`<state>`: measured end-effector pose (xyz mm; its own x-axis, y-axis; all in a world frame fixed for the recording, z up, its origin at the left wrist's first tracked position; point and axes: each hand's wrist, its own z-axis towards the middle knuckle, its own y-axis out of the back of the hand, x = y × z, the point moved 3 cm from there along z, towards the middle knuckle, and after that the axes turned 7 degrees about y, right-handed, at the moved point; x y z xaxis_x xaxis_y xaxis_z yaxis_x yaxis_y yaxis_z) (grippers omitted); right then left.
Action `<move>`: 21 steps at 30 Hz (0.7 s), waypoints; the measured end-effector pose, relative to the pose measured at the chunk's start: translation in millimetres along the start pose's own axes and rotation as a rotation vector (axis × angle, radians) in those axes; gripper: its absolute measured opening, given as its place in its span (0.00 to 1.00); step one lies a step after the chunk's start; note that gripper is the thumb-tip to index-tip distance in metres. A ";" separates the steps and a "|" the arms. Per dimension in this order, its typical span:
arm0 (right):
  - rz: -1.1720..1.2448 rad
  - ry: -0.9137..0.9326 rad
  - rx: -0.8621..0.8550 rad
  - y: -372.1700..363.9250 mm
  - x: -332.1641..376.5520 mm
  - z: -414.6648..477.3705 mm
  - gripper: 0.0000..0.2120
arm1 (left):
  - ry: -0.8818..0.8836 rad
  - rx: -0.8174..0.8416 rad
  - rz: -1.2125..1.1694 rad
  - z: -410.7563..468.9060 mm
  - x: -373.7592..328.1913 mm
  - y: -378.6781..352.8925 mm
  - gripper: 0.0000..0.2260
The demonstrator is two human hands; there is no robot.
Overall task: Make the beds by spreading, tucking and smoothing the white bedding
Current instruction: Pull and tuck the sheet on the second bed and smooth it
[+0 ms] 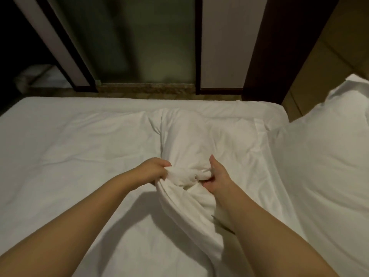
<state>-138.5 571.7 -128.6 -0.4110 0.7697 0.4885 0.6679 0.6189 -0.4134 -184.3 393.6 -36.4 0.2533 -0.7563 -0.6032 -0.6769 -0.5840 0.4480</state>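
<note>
**Bunched duvet gripped mid-bed**

Both hands clamp one gathered fold of the white duvet (199,140) at centre frame. The left hand (154,168) is on its 9 o'clock side and the right hand (216,176) at 3 o'clock, close together with fingers curled into the cloth. It lies rumpled on the bed sheet (69,146). This looks like the spreading step. Next, the fold probably needs drawing apart and laying flat.

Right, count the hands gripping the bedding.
2. The left hand grips the bunched white bedding from its left side; the right hand grips the same bunch from the right. No other hands are in view.
</note>
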 end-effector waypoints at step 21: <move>-1.873 1.398 -0.219 -75.6 304.8 -52.7 0.31 | -0.417 -0.313 0.203 97.0 -131.6 6.7 0.31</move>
<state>-281.6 751.3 92.1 0.0240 -0.9855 0.1681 0.2827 0.1680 0.9444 -289.2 517.9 -18.0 -0.1989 -0.7193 -0.6656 -0.4299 -0.5463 0.7189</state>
